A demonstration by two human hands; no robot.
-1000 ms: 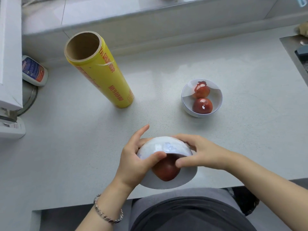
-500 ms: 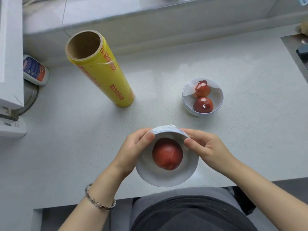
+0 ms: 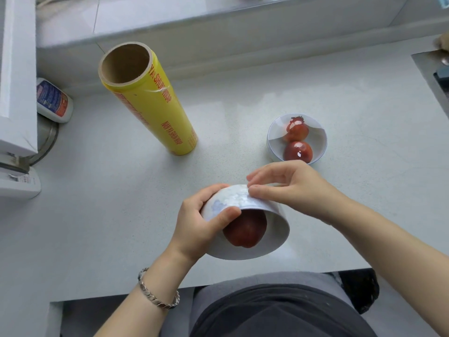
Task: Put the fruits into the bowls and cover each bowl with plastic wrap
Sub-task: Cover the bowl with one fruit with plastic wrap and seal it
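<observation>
A white bowl (image 3: pixel 272 242) with one red fruit (image 3: pixel 245 229) in it is tipped toward me at the counter's front edge. My left hand (image 3: pixel 201 227) grips its left side, thumb over the rim. My right hand (image 3: pixel 291 188) pinches the wrap against the bowl's outer wall, which faces up. Farther back on the right stands a second white bowl (image 3: pixel 318 137) with two red fruits (image 3: pixel 297 142) under shiny plastic wrap. The yellow roll of plastic wrap (image 3: pixel 150 103) stands upright at the back left.
The grey counter (image 3: pixel 121 203) ends just below the tipped bowl. A small white bottle with a blue and red label (image 3: pixel 52 100) and white appliances (image 3: pixel 17 93) crowd the left edge. A sink rim (image 3: pixel 432 69) shows at the far right.
The bowl has tipped from nearly upright toward me again, showing its outer wall. My right hand has moved from the rim up onto that wall. My left thumb now hooks over the rim.
</observation>
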